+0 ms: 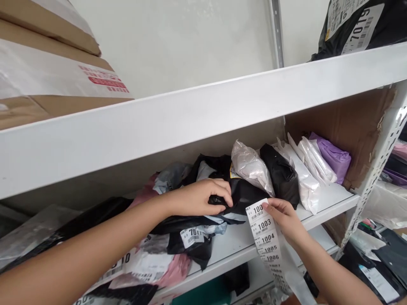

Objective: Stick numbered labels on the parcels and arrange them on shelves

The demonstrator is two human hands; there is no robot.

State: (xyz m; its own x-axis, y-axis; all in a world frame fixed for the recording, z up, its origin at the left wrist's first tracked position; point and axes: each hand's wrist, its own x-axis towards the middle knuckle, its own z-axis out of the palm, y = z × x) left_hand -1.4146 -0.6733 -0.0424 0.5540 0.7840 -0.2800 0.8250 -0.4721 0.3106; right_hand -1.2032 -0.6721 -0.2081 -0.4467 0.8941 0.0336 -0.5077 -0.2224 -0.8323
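My left hand (205, 197) reaches onto the shelf with its fingers curled and gripping the dark plastic of a black parcel (248, 190). Between the thumb and fingers of my right hand (284, 220) is the top of a long strip of white number labels (263, 235), hanging down past the shelf edge. Its printed numbers include 1003, 1004 and 1005. Below my left hand, another black parcel (203, 252) bears a white number label and overhangs the shelf edge. A white plastic parcel (252, 167) leans just behind my right hand.
To the right stand a rolled black parcel (280, 173), white parcels and a purple parcel (332, 156). Pink and black bags crowd the left. A white shelf beam (203, 112) crosses above my hands, with cardboard boxes (47, 59) over it. An upright post (375, 169) is at right.
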